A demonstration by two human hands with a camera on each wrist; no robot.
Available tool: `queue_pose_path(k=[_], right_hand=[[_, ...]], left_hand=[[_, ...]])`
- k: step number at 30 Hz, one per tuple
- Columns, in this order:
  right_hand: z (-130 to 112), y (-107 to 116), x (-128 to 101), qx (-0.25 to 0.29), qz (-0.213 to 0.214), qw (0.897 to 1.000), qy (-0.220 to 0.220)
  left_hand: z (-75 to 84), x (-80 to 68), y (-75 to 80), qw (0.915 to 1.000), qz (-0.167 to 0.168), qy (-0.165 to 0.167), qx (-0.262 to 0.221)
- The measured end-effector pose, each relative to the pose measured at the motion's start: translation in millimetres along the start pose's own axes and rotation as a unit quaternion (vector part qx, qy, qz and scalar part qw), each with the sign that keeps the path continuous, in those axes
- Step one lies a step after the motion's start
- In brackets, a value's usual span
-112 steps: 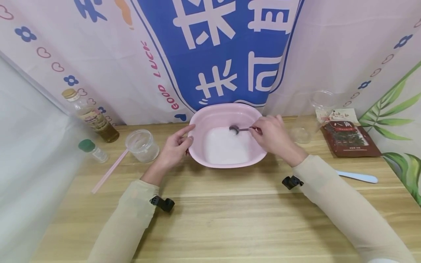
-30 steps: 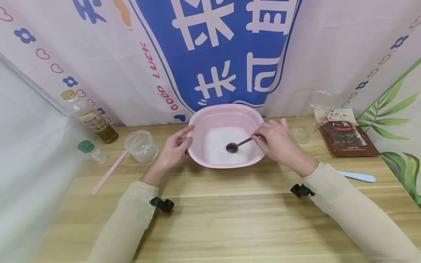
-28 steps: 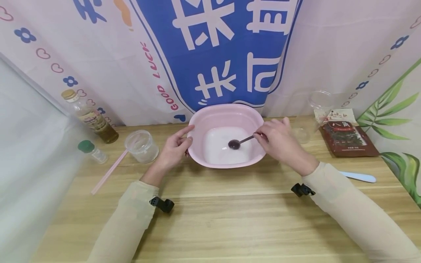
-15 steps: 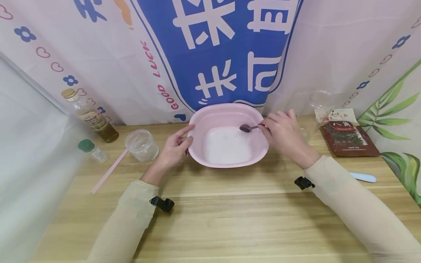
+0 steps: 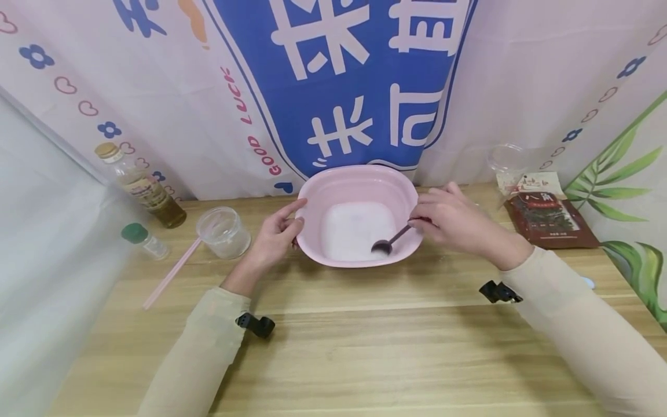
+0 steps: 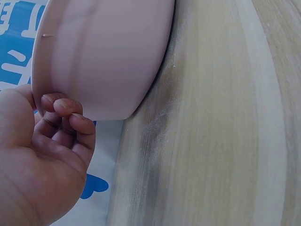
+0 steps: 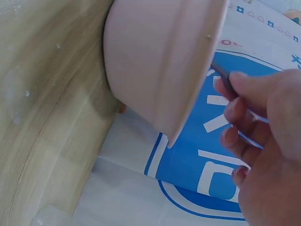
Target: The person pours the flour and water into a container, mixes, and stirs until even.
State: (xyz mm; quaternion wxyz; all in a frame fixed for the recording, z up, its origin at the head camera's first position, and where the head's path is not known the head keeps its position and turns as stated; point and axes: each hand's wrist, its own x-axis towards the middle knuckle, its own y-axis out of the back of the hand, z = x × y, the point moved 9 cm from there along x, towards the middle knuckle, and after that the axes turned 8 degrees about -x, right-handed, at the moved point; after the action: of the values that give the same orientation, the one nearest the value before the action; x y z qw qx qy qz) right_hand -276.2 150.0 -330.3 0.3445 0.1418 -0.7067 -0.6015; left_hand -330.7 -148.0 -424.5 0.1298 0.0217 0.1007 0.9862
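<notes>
In the head view a pink basin [image 5: 359, 179] stands on the table, with a white layer [image 5: 354, 229] across its bottom; whether that is powder or liquid I cannot tell. My left hand [image 5: 275, 234] grips the basin's left rim, and the left wrist view shows its fingers [image 6: 80, 125] curled below the rim. A small dark spoon [image 5: 400, 234] is pinched by its handle in my right hand [image 5: 450, 217] above the right rim. Its bowl is down at the white layer near the front right. In the right wrist view, the basin wall hides that bowl.
Left of the basin are a clear tub [image 5: 224, 233], pink chopsticks [image 5: 173, 273], a green-capped shaker [image 5: 145, 241] and an oil bottle [image 5: 146, 191]. A brown spice packet [image 5: 549, 219] lies at the right. A blue handle end [image 5: 589, 282] shows beside my right sleeve.
The spoon has swept from the basin's right back side toward its front right, its bowl now lower. My right forearm has swung outward, covering most of the blue handle. My left hand stays put.
</notes>
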Motion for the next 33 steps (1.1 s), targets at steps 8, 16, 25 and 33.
queue_pose_path(k=[8,16,25,33], right_hand=[[-2.5,4.2,3.7,0.021,-0.003,0.999,0.034],[7.2,-2.5,11.3,-0.054,0.013,0.998,0.014],[27.2,-16.9,25.9,-0.074,0.041,0.994,-0.064],[22.5,-21.4,29.7,-0.039,0.026,0.997,-0.053]], left_hand=[[-0.3,-0.1,-0.5,0.9998,-0.005,-0.015,-0.012],[-0.1,-0.6,0.1,0.9999,-0.002,-0.016,-0.004],[0.2,-0.3,0.4,0.9999,-0.003,-0.012,-0.003],[0.0,-0.4,-0.1,0.9999,-0.002,-0.007,-0.009]])
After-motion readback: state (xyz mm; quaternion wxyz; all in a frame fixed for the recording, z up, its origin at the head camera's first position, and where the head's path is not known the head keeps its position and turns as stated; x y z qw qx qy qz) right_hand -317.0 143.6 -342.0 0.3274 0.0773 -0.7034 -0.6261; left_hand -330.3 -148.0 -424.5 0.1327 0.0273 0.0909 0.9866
